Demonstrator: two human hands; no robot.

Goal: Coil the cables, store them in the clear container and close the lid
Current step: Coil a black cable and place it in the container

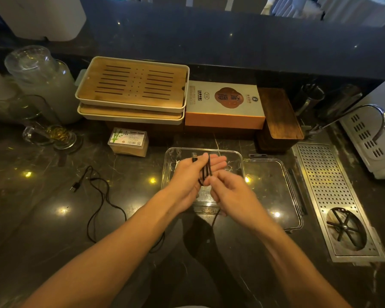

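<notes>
My left hand [188,174] is held over the clear container [171,156], fingers stretched out, with loops of a black cable [207,168] wound around them. Its thumb pins the cable's plug end. My right hand [228,191] pinches the same cable just below the loops, and the loose tail hangs down toward the counter. A second black cable [102,196] lies uncoiled on the dark counter to the left, its plug near the far end. The clear lid [273,192] lies flat to the right of the container.
Stacked bamboo tea trays [133,85], an orange box [224,103] and a wooden box [278,116] line the back. A toothpick box [129,141] stands left of the container. Glass jars [38,83] sit far left; a perforated metal drain [333,196] and tap lie right.
</notes>
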